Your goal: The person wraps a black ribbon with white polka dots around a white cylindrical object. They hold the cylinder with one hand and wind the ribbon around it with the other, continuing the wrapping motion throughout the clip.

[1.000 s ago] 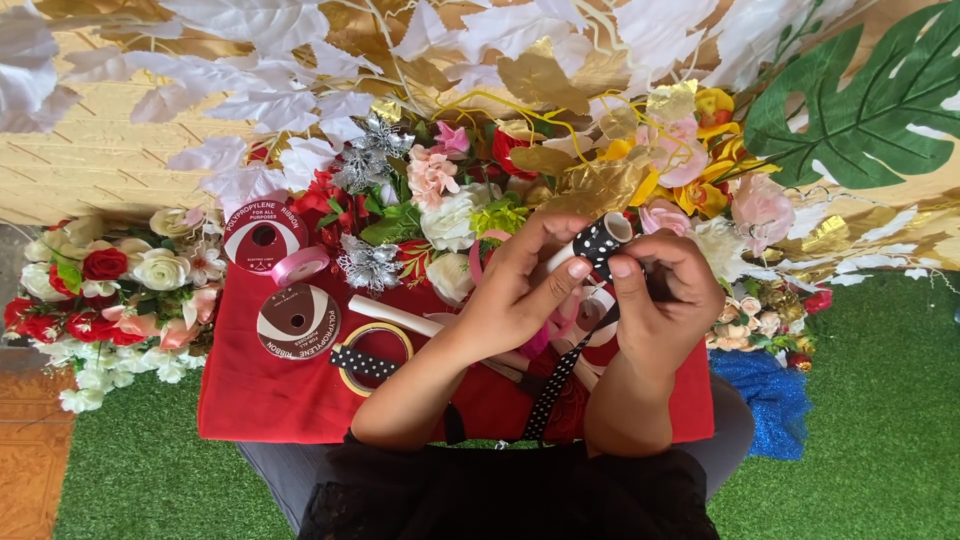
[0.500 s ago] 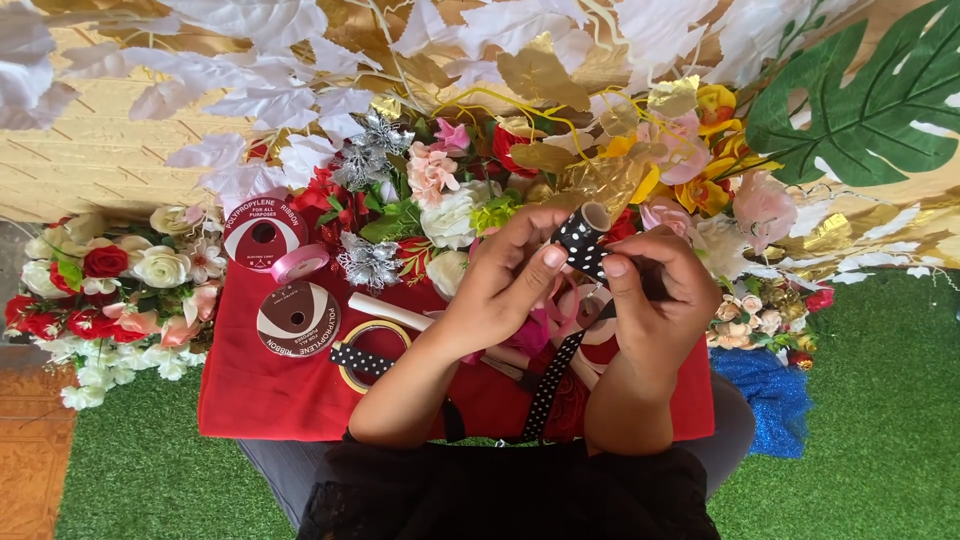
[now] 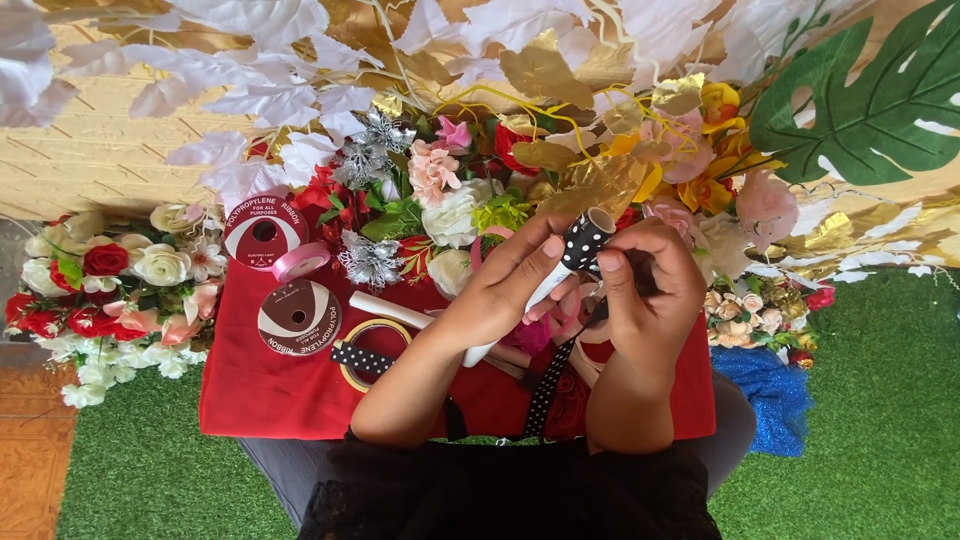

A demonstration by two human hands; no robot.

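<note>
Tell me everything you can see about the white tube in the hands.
The white tube is a slim, smooth cylinder, perhaps paper or plastic, open at its upper end. It tilts up to the right over the red cloth. The left hand grips its middle; the right hand presses black polka-dot ribbon around its top.

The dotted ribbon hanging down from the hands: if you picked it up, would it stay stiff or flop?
Probably flop: the ribbon hangs limp below the left hand and bends snugly round the white tube. It looks thin and flat, so likely very light. Its loose end may swing if the right hand moves.
</note>
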